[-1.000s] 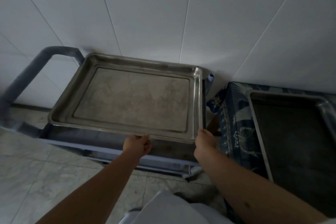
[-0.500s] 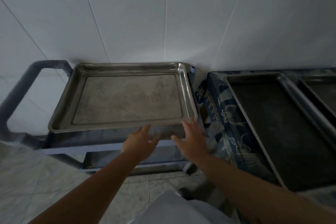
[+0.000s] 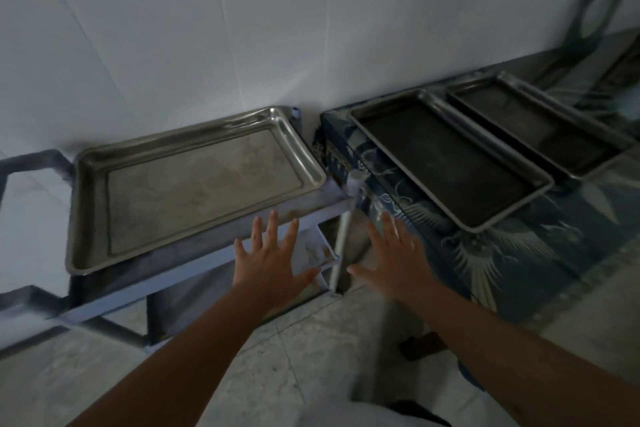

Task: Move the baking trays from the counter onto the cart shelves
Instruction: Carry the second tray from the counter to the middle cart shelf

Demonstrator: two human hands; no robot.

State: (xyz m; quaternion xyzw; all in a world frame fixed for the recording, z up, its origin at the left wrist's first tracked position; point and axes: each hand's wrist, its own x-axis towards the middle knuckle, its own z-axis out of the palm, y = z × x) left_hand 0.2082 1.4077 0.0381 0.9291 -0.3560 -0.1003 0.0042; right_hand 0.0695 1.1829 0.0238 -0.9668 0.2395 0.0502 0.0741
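Observation:
A silver baking tray [image 3: 194, 184] lies flat on the top shelf of the grey cart [image 3: 221, 246] at the left. Two dark baking trays sit side by side on the counter with the blue patterned cloth [image 3: 502, 253]: the nearer dark tray [image 3: 446, 159] and the farther dark tray [image 3: 533, 125]. My left hand [image 3: 272, 262] hovers in front of the cart's front edge, fingers spread, holding nothing. My right hand [image 3: 394, 255] is open too, in front of the gap between cart and counter, and is blurred.
A white tiled wall [image 3: 242, 28] stands directly behind cart and counter. The cart's handle [image 3: 27, 163] sticks out at the left. A thin white post [image 3: 343, 229] rises at the cart's right corner, close to my right hand. Pale floor tiles [image 3: 294, 357] lie below.
Both hands have let go of the silver tray, which now rests on the cart's top shelf. They pulled back with fingers spread, and the view swung right, revealing the second dark tray.

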